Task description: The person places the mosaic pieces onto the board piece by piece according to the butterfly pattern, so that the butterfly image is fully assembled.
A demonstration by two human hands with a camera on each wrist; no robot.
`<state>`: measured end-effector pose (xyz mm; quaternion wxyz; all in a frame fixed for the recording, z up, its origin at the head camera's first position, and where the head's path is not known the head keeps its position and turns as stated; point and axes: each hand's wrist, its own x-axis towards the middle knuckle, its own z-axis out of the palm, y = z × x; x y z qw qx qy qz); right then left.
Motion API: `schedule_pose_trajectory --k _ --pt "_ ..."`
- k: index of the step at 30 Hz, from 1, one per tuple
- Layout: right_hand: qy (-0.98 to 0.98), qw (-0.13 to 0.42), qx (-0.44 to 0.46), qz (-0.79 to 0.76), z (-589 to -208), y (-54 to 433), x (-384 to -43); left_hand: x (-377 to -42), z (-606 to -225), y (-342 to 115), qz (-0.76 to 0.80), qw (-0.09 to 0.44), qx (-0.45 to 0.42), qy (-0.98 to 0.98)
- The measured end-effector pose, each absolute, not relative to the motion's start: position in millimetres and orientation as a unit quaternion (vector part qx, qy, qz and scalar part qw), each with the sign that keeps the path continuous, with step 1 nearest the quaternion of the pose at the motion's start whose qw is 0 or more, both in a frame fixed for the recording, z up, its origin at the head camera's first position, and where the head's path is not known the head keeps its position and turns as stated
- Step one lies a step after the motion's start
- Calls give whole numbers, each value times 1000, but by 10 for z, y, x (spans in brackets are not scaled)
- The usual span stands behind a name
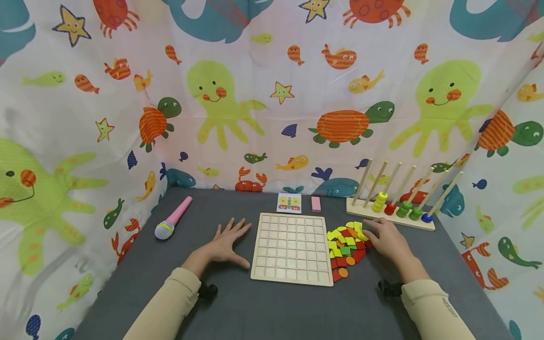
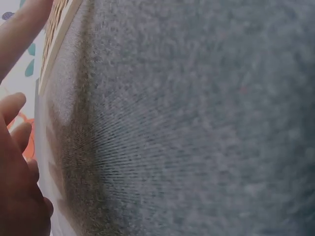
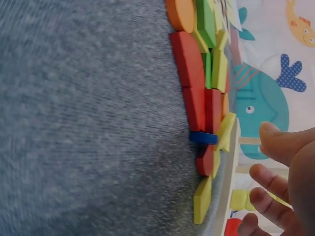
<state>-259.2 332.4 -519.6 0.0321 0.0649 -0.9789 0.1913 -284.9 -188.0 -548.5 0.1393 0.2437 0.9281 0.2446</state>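
Note:
A square wooden grid board [image 1: 292, 249] lies on the dark grey table, its compartments bare. Just left of it, my left hand [image 1: 227, 243] is spread wide, thumb toward the board's left edge. Flat wooden pieces [image 1: 346, 245] in yellow, red, orange, green and blue lie in a pile against the board's right side. My right hand [image 1: 384, 238] is over the pile's right edge, fingertips close to yellow pieces. In the right wrist view its thumb [image 3: 275, 142] and fingers are apart with nothing between them, and a blue piece [image 3: 203, 138] stands among red ones.
Behind the board lie a patterned picture card [image 1: 289, 203] and a pink block [image 1: 316, 204]. A peg rack [image 1: 391, 216] with coloured beads stands at the back right. On the left lies a pink toy microphone [image 1: 173, 219]. A sea-animal curtain [image 1: 255, 94] surrounds the table.

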Motion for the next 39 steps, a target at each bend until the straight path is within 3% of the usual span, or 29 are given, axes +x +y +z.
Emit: schedule_pose_trajectory --k 24,39 --pt "-977 -9 72 199 -5422 3290 -2733 -2921 -5622 -1738 237 170 260 921" --pt "-973 54 77 213 -5347 3179 -2754 -2935 -5657 -1723 224 184 239 927"
